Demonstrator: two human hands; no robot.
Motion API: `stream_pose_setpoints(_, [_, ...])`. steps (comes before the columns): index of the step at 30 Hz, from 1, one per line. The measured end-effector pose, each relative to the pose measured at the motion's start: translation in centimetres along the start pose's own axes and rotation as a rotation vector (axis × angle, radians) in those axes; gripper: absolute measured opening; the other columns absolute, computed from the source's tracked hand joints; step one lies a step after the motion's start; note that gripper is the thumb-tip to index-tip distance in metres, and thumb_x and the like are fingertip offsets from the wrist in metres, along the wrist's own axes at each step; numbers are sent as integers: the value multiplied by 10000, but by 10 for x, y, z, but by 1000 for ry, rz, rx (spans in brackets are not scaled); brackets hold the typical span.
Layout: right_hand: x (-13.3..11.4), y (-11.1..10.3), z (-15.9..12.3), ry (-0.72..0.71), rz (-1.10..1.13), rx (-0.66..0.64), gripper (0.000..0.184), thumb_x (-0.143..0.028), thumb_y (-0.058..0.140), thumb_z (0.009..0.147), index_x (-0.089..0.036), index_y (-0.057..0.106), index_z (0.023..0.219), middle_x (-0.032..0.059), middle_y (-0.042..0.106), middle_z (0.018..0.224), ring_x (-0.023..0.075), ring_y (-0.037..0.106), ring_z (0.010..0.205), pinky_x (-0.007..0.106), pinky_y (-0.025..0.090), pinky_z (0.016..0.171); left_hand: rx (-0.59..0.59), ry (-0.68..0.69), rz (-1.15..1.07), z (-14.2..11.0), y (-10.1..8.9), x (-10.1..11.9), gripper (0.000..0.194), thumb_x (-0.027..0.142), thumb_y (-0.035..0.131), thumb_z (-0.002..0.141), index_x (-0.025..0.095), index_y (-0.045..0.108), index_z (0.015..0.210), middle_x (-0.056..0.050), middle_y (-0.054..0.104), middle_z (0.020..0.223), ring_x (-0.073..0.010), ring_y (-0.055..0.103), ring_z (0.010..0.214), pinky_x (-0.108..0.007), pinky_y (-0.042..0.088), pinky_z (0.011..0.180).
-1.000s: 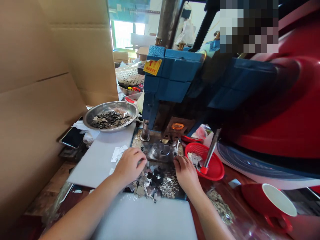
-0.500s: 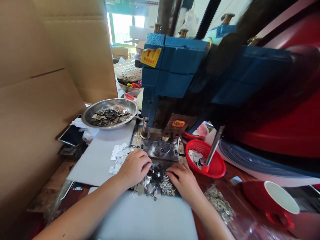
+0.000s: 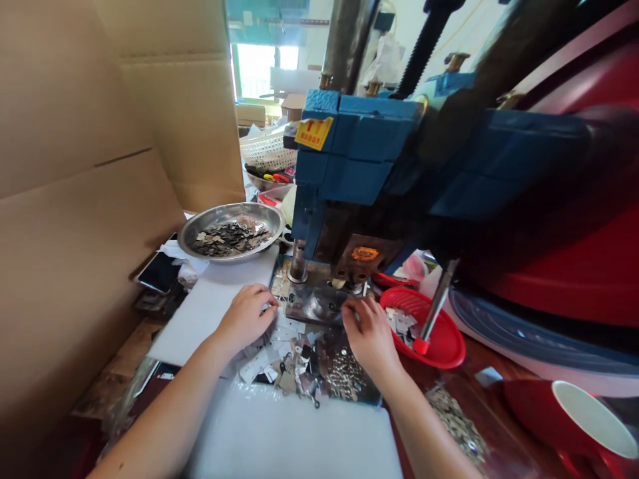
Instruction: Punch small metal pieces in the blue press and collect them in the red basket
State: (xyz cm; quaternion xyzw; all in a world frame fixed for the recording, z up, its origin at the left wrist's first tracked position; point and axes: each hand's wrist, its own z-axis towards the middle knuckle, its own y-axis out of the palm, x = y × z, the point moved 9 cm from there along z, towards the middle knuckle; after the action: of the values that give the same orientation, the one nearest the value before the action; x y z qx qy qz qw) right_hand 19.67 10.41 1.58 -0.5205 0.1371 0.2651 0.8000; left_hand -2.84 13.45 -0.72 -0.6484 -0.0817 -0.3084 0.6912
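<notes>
1. We see our left hand [image 3: 245, 318] resting palm down, fingers curled, on a scatter of small metal pieces [image 3: 294, 362] spread over the worktop; whether it pinches one we cannot tell.
2. Our right hand [image 3: 368, 336] reaches forward to the steel die plate [image 3: 319, 303] of a blue press [image 3: 359, 150], thumb and forefinger drawn together as if nipping a tiny part, though the part itself is too small to make out.
3. The loose pieces lie between and just below both hands, likely kept there so either hand can feed the die without stretching.
4. Just right of the right hand sits a shallow red basket [image 3: 439, 339] holding a few pale metal pieces, with a red-tipped rod [image 3: 433, 313] leaning into it.
5. Beyond the left hand stands a round steel pan [image 3: 200, 229] heaped with dark metal pieces.
6. Far right of the right hand is a red cup [image 3: 574, 416]; its inside looks white and bare.
7. A white board [image 3: 299, 432] lies nearest us, under both forearms.
</notes>
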Motion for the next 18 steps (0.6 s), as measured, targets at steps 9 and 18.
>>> stream_pose_setpoints(9, [19,22,36,116,18,-12,197,-345,485,801,-195,602,750,69,577,844,212,556,838,329,440,766,-139,-3,10,-8,23,11,167,346,649,736,229,641,854,-51,587,976,-264,518,975,-383,425,834])
stream_pose_setpoints(18, [10,4,20,127,158,64,238,-377,463,834,-209,631,823,62,620,867,202,581,829,317,451,753,-127,-178,-345,-8,23,2,113,259,583,770,217,628,864,-1,633,786,-189,599,764,-302,450,692])
